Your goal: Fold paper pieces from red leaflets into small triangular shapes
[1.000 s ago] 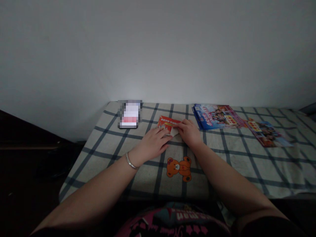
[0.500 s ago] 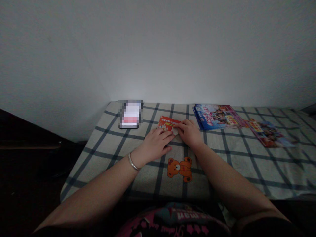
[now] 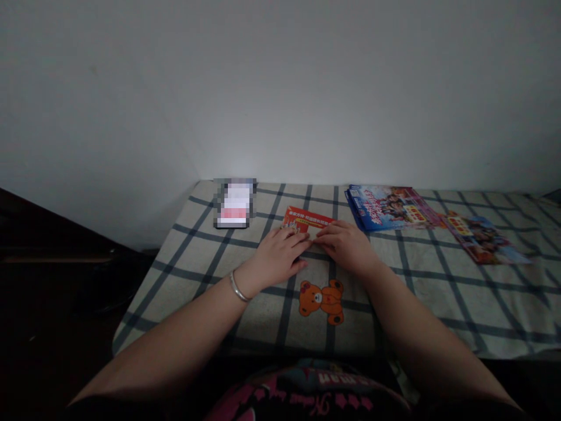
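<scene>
- Left hand [image 3: 278, 257] lies flat, palm down, on the checked cloth [image 3: 205, 257] that covers the surface. Its fingers [image 3: 293, 237] are stretched out and kept close together, with the tips on the near left corner of the red leaflet [image 3: 309, 219].
- Right hand [image 3: 346, 245] is palm down too. Its fingers [image 3: 326, 234] are close together and a bit curled, pressing on the leaflet's near edge, nearly touching the left fingertips.
- So the leaflet is flat on the cloth, right under and just beyond both sets of fingertips. Only its far red strip sticks out.
- Silver bangle [image 3: 236, 286] on the left wrist.
- Phone [image 3: 234, 203] sits beyond the left fingers and off to their left, screen lit.
- Blue leaflets [image 3: 388, 206] are stacked just right of the right fingers and a little further back. One more leaflet [image 3: 482, 238] lies well out to the right.
- Orange bear print [image 3: 322, 300] on the cloth, behind the fingers, between the two wrists.
</scene>
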A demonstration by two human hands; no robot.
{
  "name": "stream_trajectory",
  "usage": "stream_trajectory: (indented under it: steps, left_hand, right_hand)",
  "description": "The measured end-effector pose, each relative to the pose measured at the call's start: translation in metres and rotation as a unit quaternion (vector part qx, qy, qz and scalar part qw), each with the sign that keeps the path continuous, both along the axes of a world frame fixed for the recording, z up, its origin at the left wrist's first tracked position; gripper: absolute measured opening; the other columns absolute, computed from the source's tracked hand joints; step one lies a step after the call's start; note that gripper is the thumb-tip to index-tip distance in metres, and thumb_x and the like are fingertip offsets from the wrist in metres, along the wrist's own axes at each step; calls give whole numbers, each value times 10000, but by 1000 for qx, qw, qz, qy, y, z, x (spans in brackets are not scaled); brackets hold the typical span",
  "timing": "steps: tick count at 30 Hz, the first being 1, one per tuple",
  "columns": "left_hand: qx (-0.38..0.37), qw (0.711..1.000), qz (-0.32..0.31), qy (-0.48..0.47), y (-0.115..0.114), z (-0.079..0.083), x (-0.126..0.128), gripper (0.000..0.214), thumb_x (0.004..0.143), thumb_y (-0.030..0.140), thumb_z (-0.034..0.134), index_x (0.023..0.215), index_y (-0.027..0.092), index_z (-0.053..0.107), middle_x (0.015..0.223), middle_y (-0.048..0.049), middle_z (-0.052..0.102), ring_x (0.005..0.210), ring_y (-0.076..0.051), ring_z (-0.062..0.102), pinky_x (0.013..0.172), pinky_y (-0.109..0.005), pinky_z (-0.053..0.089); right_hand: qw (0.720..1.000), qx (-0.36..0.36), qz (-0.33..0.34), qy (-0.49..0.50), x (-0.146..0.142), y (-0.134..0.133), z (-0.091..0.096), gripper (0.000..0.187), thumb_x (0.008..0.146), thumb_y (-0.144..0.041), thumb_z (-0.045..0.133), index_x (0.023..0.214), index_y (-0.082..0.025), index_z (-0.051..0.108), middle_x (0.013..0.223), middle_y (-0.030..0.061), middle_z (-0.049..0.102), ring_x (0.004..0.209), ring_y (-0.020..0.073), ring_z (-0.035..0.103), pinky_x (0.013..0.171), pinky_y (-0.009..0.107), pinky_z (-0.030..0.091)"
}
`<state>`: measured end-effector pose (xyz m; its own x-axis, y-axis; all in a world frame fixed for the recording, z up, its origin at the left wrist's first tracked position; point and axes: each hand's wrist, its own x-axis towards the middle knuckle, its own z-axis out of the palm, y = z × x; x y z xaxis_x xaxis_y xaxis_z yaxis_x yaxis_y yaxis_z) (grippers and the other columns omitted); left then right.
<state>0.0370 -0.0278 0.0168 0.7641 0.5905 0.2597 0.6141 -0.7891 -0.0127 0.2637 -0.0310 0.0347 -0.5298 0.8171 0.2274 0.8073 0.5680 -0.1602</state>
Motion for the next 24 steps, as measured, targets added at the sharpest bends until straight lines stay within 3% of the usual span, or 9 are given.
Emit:
stream_trajectory:
  steps: [24]
  left_hand:
    - [5, 1000, -6, 2, 1, 2, -1, 345, 942, 418, 587, 1244, 251, 602, 1368, -36, 580, 1210, -281, 485, 954, -430, 390]
  right_hand:
    - [990, -12, -103, -97, -12, -9, 21, 233, 936, -317, 560, 962, -277, 789, 1187, 35, 704, 1060, 242, 601, 903, 365, 454]
